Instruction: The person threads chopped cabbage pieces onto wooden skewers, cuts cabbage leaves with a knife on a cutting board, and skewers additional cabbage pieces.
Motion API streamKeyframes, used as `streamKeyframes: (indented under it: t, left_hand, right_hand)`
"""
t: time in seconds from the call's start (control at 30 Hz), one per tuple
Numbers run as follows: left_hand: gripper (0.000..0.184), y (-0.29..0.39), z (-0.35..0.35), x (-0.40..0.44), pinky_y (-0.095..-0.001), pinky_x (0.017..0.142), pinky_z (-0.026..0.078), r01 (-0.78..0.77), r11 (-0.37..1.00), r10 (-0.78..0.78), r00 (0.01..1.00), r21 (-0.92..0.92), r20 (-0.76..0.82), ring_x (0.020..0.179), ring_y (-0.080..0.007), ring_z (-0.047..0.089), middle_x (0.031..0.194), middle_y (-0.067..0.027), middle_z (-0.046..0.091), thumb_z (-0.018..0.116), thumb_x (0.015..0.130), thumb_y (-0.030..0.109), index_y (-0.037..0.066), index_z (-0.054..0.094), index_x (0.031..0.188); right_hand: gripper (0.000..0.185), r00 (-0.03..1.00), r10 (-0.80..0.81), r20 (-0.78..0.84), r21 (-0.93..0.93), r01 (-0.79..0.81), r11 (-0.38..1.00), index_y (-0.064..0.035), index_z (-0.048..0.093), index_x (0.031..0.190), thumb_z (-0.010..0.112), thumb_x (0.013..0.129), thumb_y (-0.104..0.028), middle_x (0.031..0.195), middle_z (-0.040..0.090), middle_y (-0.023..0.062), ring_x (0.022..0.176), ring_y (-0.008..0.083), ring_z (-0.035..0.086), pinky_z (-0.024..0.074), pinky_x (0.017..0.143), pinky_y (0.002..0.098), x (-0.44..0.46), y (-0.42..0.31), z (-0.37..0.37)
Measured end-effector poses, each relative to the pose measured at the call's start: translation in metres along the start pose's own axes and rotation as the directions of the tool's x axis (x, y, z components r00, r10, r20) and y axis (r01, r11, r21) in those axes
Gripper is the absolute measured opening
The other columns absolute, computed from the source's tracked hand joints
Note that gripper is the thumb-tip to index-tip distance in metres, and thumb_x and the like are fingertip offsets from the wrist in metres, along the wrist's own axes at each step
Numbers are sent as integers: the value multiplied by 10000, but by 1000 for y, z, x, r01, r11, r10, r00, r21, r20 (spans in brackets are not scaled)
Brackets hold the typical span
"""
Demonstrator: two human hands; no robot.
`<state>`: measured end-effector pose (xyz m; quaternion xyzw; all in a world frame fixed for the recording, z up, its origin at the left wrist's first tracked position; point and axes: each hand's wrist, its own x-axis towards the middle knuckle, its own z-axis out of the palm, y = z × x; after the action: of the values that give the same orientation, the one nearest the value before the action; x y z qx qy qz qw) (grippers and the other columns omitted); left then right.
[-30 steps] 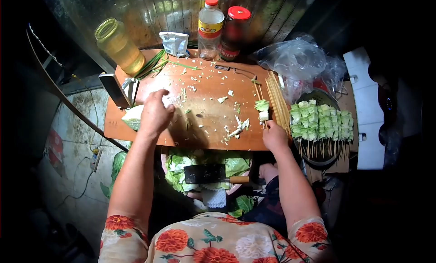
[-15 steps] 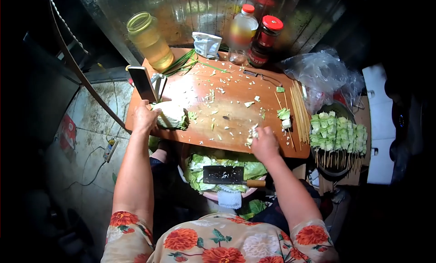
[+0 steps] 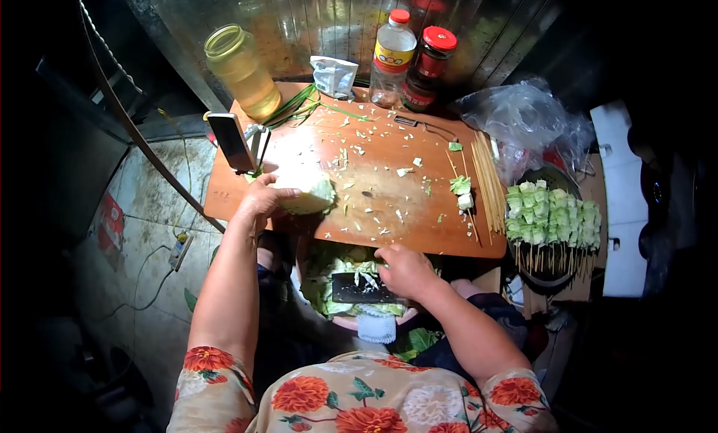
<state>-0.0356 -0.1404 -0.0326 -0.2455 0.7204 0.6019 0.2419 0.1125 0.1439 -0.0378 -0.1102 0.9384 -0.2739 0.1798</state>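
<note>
My left hand (image 3: pixel 263 198) grips the side of a pale cabbage piece (image 3: pixel 315 197) at the left of the wooden board (image 3: pixel 381 186), its thumb over the top. Below the board's front edge, my right hand (image 3: pixel 405 271) is over a basin of cabbage leaves (image 3: pixel 317 272), its fingers parted and pointing left. White scraps (image 3: pixel 366 277) show beside its fingertips, above the dark blade of a cleaver (image 3: pixel 353 289). The cleaver's handle is hidden under this hand. A partly filled skewer (image 3: pixel 464 201) lies at the right of the board, cabbage pieces on it.
Bare skewers (image 3: pixel 488 186) lie at the board's right edge, near a bowl of filled cabbage skewers (image 3: pixel 553 217). Behind stand a yellowish jar (image 3: pixel 247 78), a clear bottle (image 3: pixel 392 59) and red-lidded jars (image 3: pixel 434 55). A phone (image 3: pixel 232 143) stands at the left.
My right hand left the skewer, gathered white scraps on the board and moved down over the basin. My left hand took hold of the cabbage piece, which has shifted right and turned.
</note>
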Motion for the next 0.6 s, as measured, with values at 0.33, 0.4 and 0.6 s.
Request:
streamKeyframes:
  t: [0.33, 0.4, 0.6]
  left_hand:
    - [658, -4, 117, 3, -321, 913, 499, -419, 884, 265, 815, 208, 516, 995, -222, 611, 1073, -110, 638, 782, 672, 9, 79, 537, 1279]
    - [594, -14, 138, 2, -325, 929, 494, -494, 857, 365, 782, 146, 506, 1076, -249, 603, 1152, -158, 626, 712, 733, -11, 72, 523, 1290]
    - [567, 4, 128, -12, -330, 834, 519, -444, 838, 364, 888, 318, 280, 980, -228, 619, 1138, -170, 611, 713, 767, 85, 34, 503, 1292]
  right_hand:
    - [273, 935, 90, -342, 161, -35, 986, -53, 603, 1061, 628, 793, -103, 919, 624, 147, 776, 289, 638, 526, 707, 383, 17, 14, -18]
    - [338, 928, 119, -353, 169, -62, 984, -69, 578, 1118, 632, 785, -88, 981, 602, 136, 738, 279, 630, 526, 699, 375, 18, 18, -19]
    - [441, 891, -154, -427, 35, 186, 982, -71, 548, 1160, 646, 731, -36, 1124, 534, 160, 1015, 360, 554, 482, 854, 429, 23, 8, -28]
